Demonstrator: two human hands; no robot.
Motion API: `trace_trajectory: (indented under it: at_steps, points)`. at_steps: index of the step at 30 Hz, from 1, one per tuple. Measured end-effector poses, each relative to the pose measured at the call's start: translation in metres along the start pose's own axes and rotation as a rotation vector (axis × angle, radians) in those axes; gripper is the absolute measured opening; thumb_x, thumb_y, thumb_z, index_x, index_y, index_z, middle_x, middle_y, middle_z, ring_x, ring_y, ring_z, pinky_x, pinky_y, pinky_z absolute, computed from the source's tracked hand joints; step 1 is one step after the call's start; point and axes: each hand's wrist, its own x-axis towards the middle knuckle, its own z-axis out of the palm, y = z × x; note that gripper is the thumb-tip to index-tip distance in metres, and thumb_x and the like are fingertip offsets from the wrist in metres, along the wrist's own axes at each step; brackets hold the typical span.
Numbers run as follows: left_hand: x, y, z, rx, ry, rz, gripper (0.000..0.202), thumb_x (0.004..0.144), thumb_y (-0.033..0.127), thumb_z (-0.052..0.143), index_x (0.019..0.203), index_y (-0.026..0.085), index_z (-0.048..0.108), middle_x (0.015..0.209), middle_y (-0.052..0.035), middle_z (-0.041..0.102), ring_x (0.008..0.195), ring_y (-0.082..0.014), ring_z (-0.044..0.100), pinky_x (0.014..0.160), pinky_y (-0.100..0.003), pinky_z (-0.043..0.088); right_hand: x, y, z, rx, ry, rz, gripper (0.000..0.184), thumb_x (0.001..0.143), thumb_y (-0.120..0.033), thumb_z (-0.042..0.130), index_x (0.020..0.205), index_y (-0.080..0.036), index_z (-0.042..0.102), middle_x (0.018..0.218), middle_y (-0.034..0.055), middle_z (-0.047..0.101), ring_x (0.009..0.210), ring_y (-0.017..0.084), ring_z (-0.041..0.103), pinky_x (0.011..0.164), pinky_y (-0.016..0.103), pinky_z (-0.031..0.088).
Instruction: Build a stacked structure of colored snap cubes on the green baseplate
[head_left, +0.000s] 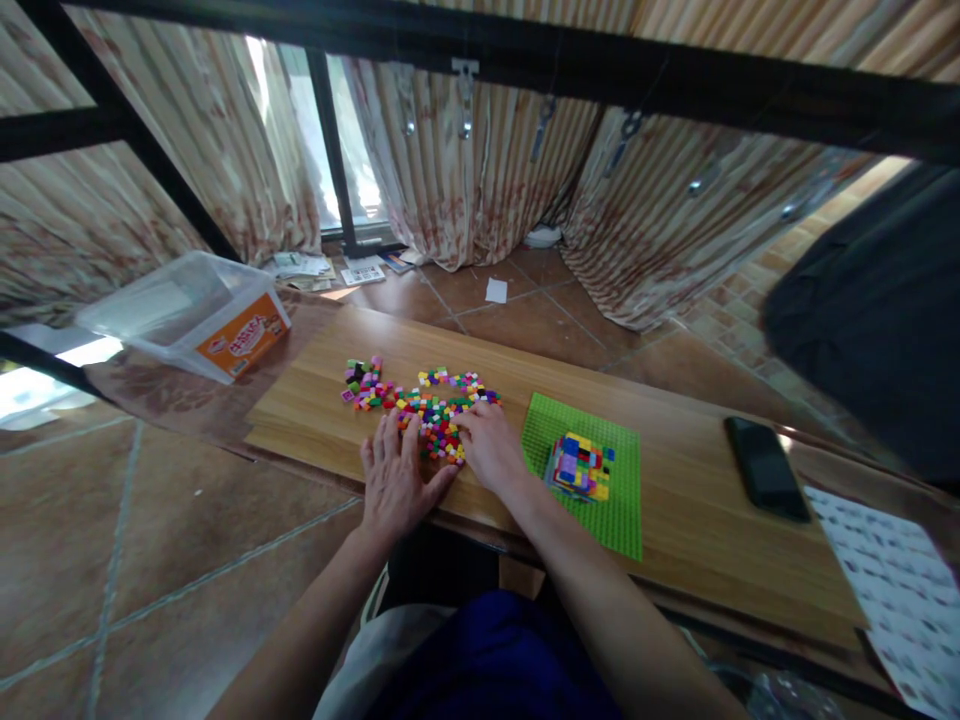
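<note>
Many small colourful toy bricks (435, 408) lie in a loose heap on the wooden board. My left hand (395, 475) rests palm down at the near edge of the heap, with its fingers spread and its thumb pointing right. At the right side of the bricks is my right hand (491, 445), its fingers bent and drawn together at the tips. Whatever may be between those fingertips is hidden. Right of this hand lies a green baseplate (621, 510), which bears a block-shaped build of multicoloured bricks (577, 466).
The wooden board (697, 520) carries a dark phone (765, 468) at its right. Beyond its right end lies a printed sheet (892, 590). A clear plastic box (187, 310) with an orange label stands past the left end. A black frame bar (525, 60) crosses above, before curtains (480, 170).
</note>
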Motion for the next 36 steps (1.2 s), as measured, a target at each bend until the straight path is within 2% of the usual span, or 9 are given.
trace_trajectory:
  at_steps: [14, 17, 20, 21, 23, 25, 28, 32, 36]
  points:
    - [-0.001, 0.001, 0.002, 0.013, -0.002, 0.001, 0.078, 0.080, 0.060, 0.057, 0.142, 0.016, 0.039, 0.153, -0.0204, 0.031, 0.141, -0.0366, 0.027, 0.113, -0.057, 0.019, 0.010, 0.001, 0.004, -0.082, -0.030, -0.057, 0.014, 0.090, -0.020, 0.056, 0.097, -0.018, 0.068, 0.101, 0.0086, 0.064, 0.100, 0.023, 0.054, 0.089, 0.033, 0.042]
    - [0.000, -0.002, -0.001, -0.113, 0.065, -0.009, 0.071, 0.081, 0.056, 0.059, 0.138, 0.017, 0.044, 0.149, -0.0199, 0.037, 0.138, -0.0347, 0.033, 0.112, -0.054, 0.024, -0.003, -0.004, -0.005, -0.017, 0.045, -0.065, 0.011, 0.089, -0.020, 0.058, 0.097, -0.018, 0.065, 0.100, 0.0083, 0.064, 0.098, 0.023, 0.054, 0.088, 0.035, 0.043]
    - [0.000, 0.000, -0.010, -0.385, 0.138, -0.056, 0.054, 0.085, 0.050, 0.057, 0.129, 0.018, 0.052, 0.134, -0.0158, 0.053, 0.127, -0.0283, 0.047, 0.107, -0.045, 0.036, -0.025, -0.014, -0.017, 0.102, 0.126, -0.102, 0.009, 0.091, -0.021, 0.056, 0.097, -0.019, 0.062, 0.097, 0.0068, 0.065, 0.095, 0.023, 0.056, 0.086, 0.035, 0.044]
    - [-0.001, 0.004, -0.014, -0.501, 0.117, -0.077, 0.048, 0.086, 0.048, 0.057, 0.124, 0.019, 0.056, 0.125, -0.0133, 0.060, 0.119, -0.0258, 0.054, 0.102, -0.041, 0.041, -0.033, -0.017, -0.021, 0.146, 0.143, -0.118, 0.009, 0.092, -0.021, 0.055, 0.097, -0.020, 0.062, 0.096, 0.0061, 0.066, 0.094, 0.022, 0.057, 0.086, 0.034, 0.044]
    - [-0.002, 0.014, -0.023, -0.746, -0.034, -0.106, 0.036, 0.088, 0.045, 0.055, 0.112, 0.019, 0.062, 0.103, -0.0074, 0.068, 0.097, -0.0206, 0.062, 0.089, -0.033, 0.049, -0.050, -0.020, -0.027, 0.215, 0.173, -0.142, 0.009, 0.092, -0.020, 0.053, 0.095, -0.020, 0.061, 0.094, 0.0056, 0.066, 0.092, 0.021, 0.058, 0.085, 0.033, 0.045]
    - [-0.004, 0.027, -0.030, -0.915, -0.206, -0.120, 0.029, 0.089, 0.042, 0.053, 0.098, 0.018, 0.066, 0.087, -0.0033, 0.068, 0.080, -0.0167, 0.062, 0.075, -0.027, 0.049, -0.066, -0.020, -0.030, 0.256, 0.206, -0.145, 0.010, 0.092, -0.019, 0.052, 0.095, -0.019, 0.062, 0.094, 0.0059, 0.066, 0.091, 0.020, 0.059, 0.084, 0.032, 0.047]
    - [-0.008, 0.044, -0.035, -0.991, -0.363, -0.122, 0.027, 0.087, 0.040, 0.055, 0.079, 0.017, 0.066, 0.070, -0.0003, 0.062, 0.066, -0.0133, 0.055, 0.063, -0.023, 0.044, -0.088, -0.014, -0.031, 0.266, 0.238, -0.133, 0.011, 0.091, -0.017, 0.053, 0.096, -0.019, 0.062, 0.095, 0.0065, 0.066, 0.090, 0.019, 0.059, 0.082, 0.031, 0.048]
    - [-0.016, 0.058, -0.032, -0.996, -0.502, -0.123, 0.027, 0.084, 0.038, 0.056, 0.072, 0.016, 0.065, 0.065, 0.0003, 0.060, 0.064, -0.0132, 0.054, 0.062, -0.023, 0.043, -0.114, -0.005, -0.029, 0.214, 0.242, -0.096, 0.013, 0.089, -0.014, 0.054, 0.096, -0.018, 0.064, 0.094, 0.0073, 0.067, 0.088, 0.020, 0.060, 0.081, 0.033, 0.050]
    - [-0.022, 0.073, -0.031, -0.993, -0.551, -0.138, 0.025, 0.082, 0.037, 0.057, 0.073, 0.016, 0.066, 0.070, -0.0019, 0.064, 0.070, -0.0153, 0.057, 0.066, -0.024, 0.044, -0.133, 0.001, -0.029, 0.252, 0.273, -0.034, 0.014, 0.088, -0.010, 0.054, 0.094, -0.018, 0.065, 0.092, 0.0072, 0.068, 0.087, 0.020, 0.061, 0.080, 0.032, 0.050]
